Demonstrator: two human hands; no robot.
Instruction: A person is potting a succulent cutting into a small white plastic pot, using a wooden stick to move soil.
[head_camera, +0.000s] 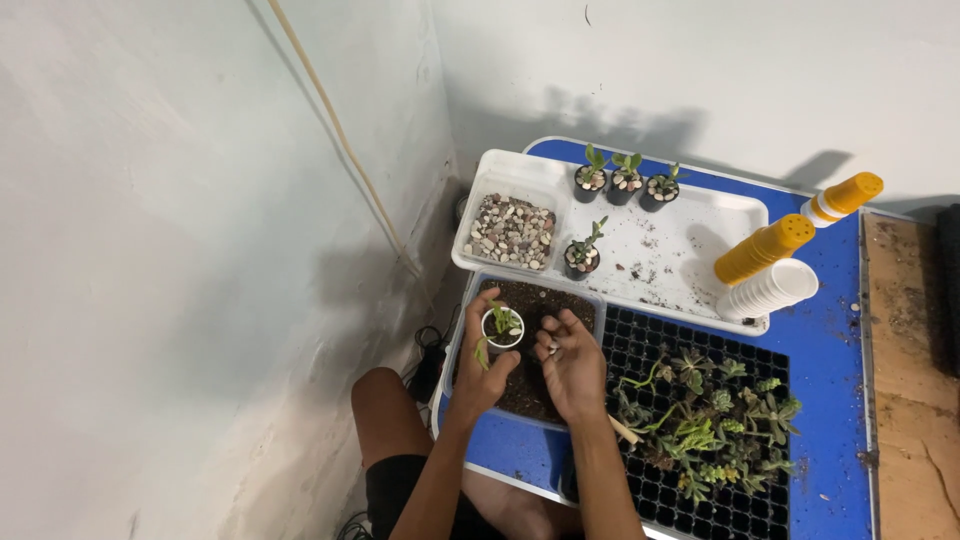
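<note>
Over the soil tub (590, 300), our left hand (480, 372) fingers grasp the small white pot (502, 327); right hand (573, 368) fingers pinch something small, best released gently around the seedling.

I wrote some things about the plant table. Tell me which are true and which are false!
1. The left hand holds a small white pot with a green plant. True.
2. The pebbles are in a blue bucket. False: they lie in a clear tub.
3. Three small black pots stand in a row on the white tray. True.
4. The stacked cups are all green. False: they are yellow and white.
</note>
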